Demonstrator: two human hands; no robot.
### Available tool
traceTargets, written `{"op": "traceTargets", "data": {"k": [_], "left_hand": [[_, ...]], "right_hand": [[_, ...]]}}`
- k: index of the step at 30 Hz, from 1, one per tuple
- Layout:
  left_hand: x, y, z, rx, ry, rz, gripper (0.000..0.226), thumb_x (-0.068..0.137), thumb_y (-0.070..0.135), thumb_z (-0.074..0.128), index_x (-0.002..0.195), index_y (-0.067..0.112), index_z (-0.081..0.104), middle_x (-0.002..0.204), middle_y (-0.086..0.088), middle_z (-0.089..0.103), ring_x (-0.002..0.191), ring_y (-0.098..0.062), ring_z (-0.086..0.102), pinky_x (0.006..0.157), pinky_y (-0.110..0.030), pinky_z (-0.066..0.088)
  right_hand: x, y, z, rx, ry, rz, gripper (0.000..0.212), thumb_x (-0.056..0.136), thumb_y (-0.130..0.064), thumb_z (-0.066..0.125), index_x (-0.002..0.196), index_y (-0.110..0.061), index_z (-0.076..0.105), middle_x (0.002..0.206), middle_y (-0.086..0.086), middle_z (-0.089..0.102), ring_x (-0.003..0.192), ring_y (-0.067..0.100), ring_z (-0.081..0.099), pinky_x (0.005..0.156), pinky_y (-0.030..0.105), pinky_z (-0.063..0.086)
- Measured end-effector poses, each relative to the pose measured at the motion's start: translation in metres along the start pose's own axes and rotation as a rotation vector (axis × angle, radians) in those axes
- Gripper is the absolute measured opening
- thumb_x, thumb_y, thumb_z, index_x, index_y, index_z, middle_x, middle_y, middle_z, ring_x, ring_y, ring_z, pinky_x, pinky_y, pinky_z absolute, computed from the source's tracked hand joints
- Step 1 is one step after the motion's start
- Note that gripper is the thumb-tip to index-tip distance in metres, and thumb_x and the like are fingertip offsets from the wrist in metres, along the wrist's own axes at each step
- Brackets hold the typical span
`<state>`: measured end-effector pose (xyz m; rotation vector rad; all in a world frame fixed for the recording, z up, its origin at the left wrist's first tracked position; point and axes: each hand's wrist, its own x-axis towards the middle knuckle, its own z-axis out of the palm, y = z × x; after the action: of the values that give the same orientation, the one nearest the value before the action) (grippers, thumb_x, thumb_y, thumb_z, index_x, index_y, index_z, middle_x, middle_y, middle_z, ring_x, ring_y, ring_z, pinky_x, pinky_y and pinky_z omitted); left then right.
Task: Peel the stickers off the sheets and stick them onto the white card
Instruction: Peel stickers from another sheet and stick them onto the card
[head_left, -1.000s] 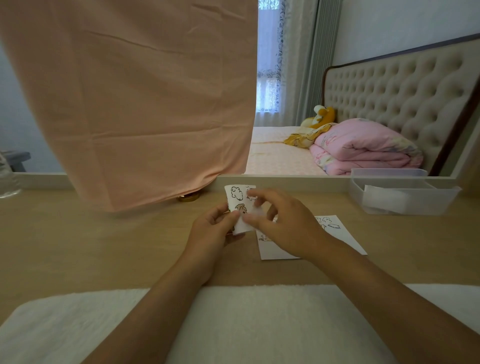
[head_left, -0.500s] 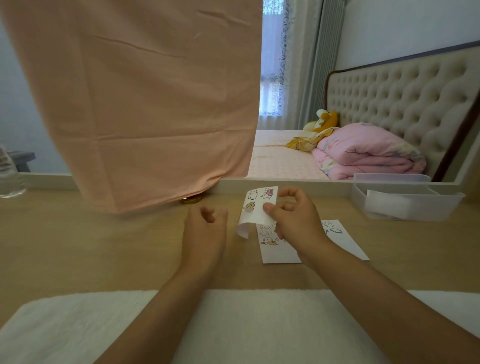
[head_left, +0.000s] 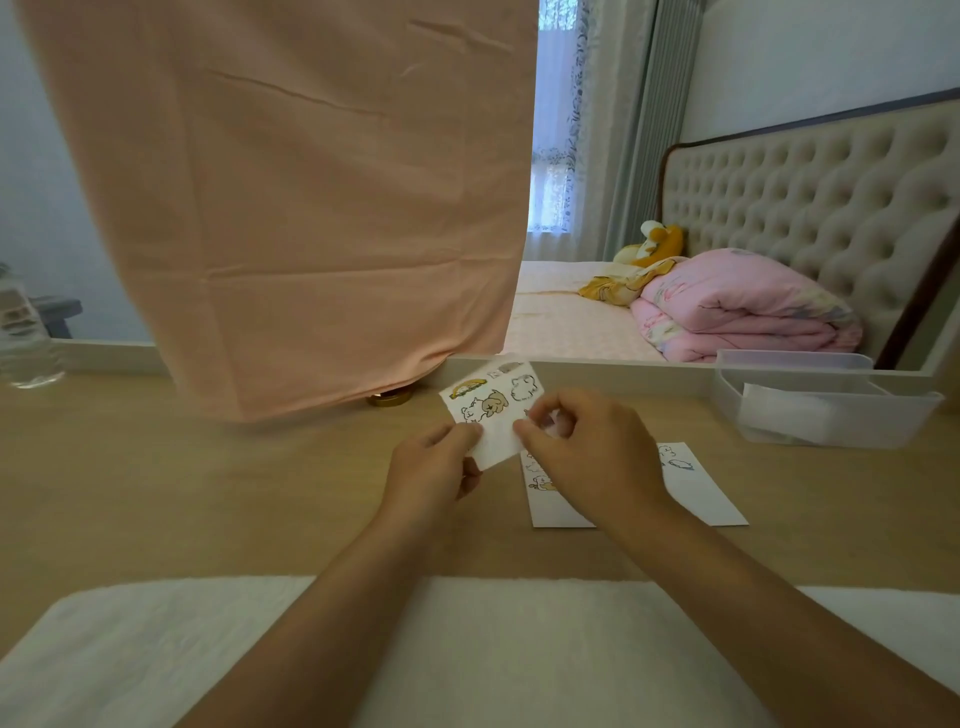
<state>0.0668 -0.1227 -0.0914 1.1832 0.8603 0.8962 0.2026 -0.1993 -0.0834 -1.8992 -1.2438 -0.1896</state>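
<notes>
Sticker sheet (head_left: 492, 410), above the white card (head_left: 696, 488), is pinched by our left hand (head_left: 434, 465) and right hand (head_left: 587, 452); we judge peeling comes next.

Both bare forearms are stretched forward, wrists close together. A small white paper sticker sheet (head_left: 494, 408) is pinched at its lower left edge by the left hand (head_left: 431, 467) and at its right edge by the right hand (head_left: 597, 457), fingers curled.
</notes>
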Motion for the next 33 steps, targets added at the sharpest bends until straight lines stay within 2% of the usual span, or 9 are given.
{"op": "traceTargets", "data": {"k": [1, 3, 6, 10, 14, 19, 23, 27, 33], "left_hand": [[0.0, 0.001, -0.001, 0.058, -0.003, 0.024, 0.018, 0.096, 0.018, 0.061, 0.084, 0.019, 0.075, 0.084, -0.005, 0.069, 0.072, -0.014, 0.058, 0.072, -0.03, 0.052], [-0.001, 0.002, -0.003, 0.115, -0.029, 0.048, 0.019, 0.097, 0.024, 0.06, 0.086, 0.023, 0.075, 0.086, -0.001, 0.072, 0.077, -0.012, 0.062, 0.072, -0.027, 0.053], [-0.003, 0.001, -0.001, 0.073, -0.112, 0.052, 0.022, 0.098, 0.034, 0.059, 0.095, 0.022, 0.077, 0.096, -0.001, 0.076, 0.093, -0.014, 0.07, 0.08, -0.029, 0.059], [-0.005, -0.001, -0.001, 0.072, -0.25, 0.084, 0.021, 0.096, 0.033, 0.062, 0.106, 0.02, 0.076, 0.102, -0.005, 0.077, 0.101, -0.019, 0.072, 0.089, -0.036, 0.058], [-0.004, -0.002, -0.002, 0.094, -0.244, 0.13, 0.022, 0.091, 0.014, 0.07, 0.112, 0.014, 0.073, 0.101, -0.008, 0.077, 0.1, -0.022, 0.073, 0.093, -0.04, 0.058], [-0.005, -0.003, -0.004, 0.161, -0.229, 0.185, 0.014, 0.093, 0.019, 0.068, 0.104, 0.021, 0.076, 0.096, -0.003, 0.078, 0.099, -0.018, 0.073, 0.095, -0.042, 0.057], [-0.006, -0.005, -0.004, 0.191, -0.206, 0.271, 0.013, 0.092, 0.015, 0.069, 0.098, 0.022, 0.078, 0.093, -0.001, 0.078, 0.093, -0.016, 0.074, 0.091, -0.042, 0.059], [-0.005, -0.007, -0.003, 0.219, -0.167, 0.32, 0.014, 0.09, 0.015, 0.071, 0.091, 0.027, 0.078, 0.091, 0.003, 0.078, 0.091, -0.013, 0.074, 0.09, -0.042, 0.059], [-0.005, -0.009, -0.001, 0.228, -0.133, 0.329, 0.014, 0.09, 0.016, 0.072, 0.085, 0.028, 0.078, 0.087, 0.004, 0.078, 0.088, -0.014, 0.075, 0.089, -0.046, 0.058]], "right_hand": [[0.001, -0.001, -0.003, -0.079, 0.068, -0.148, 0.01, 0.084, -0.04, 0.076, 0.091, -0.036, 0.07, 0.081, -0.017, 0.052, 0.074, 0.004, 0.051, 0.057, 0.016, 0.034], [0.005, 0.002, -0.005, -0.145, 0.133, -0.392, 0.015, 0.084, -0.034, 0.077, 0.099, -0.034, 0.075, 0.094, -0.012, 0.055, 0.083, 0.006, 0.05, 0.059, 0.013, 0.03], [0.011, 0.012, -0.002, -0.102, 0.116, -0.524, 0.016, 0.089, -0.037, 0.068, 0.099, -0.031, 0.079, 0.099, -0.009, 0.063, 0.09, 0.012, 0.055, 0.066, 0.025, 0.041], [0.011, 0.016, -0.001, -0.015, 0.053, -0.473, 0.023, 0.088, -0.037, 0.064, 0.102, -0.026, 0.08, 0.095, -0.009, 0.066, 0.088, 0.013, 0.059, 0.071, 0.034, 0.05], [0.012, 0.016, -0.001, -0.015, 0.048, -0.449, 0.023, 0.086, -0.039, 0.065, 0.101, -0.027, 0.079, 0.094, -0.011, 0.068, 0.083, 0.011, 0.059, 0.07, 0.029, 0.048], [0.011, 0.016, 0.0, -0.03, 0.029, -0.456, 0.021, 0.087, -0.039, 0.068, 0.101, -0.029, 0.08, 0.093, -0.012, 0.072, 0.074, -0.003, 0.045, 0.066, 0.018, 0.036], [0.013, 0.015, -0.002, -0.014, -0.049, -0.396, 0.014, 0.088, -0.038, 0.071, 0.099, -0.036, 0.08, 0.087, -0.02, 0.071, 0.068, -0.01, 0.049, 0.063, 0.016, 0.036], [0.015, 0.014, -0.005, 0.109, -0.136, -0.292, 0.012, 0.089, -0.034, 0.072, 0.097, -0.037, 0.08, 0.085, -0.023, 0.074, 0.067, -0.002, 0.059, 0.061, 0.023, 0.05], [0.016, 0.017, -0.001, 0.195, -0.188, -0.178, 0.012, 0.089, -0.033, 0.07, 0.091, -0.038, 0.081, 0.08, -0.023, 0.074, 0.067, 0.006, 0.064, 0.065, 0.036, 0.058]]}}
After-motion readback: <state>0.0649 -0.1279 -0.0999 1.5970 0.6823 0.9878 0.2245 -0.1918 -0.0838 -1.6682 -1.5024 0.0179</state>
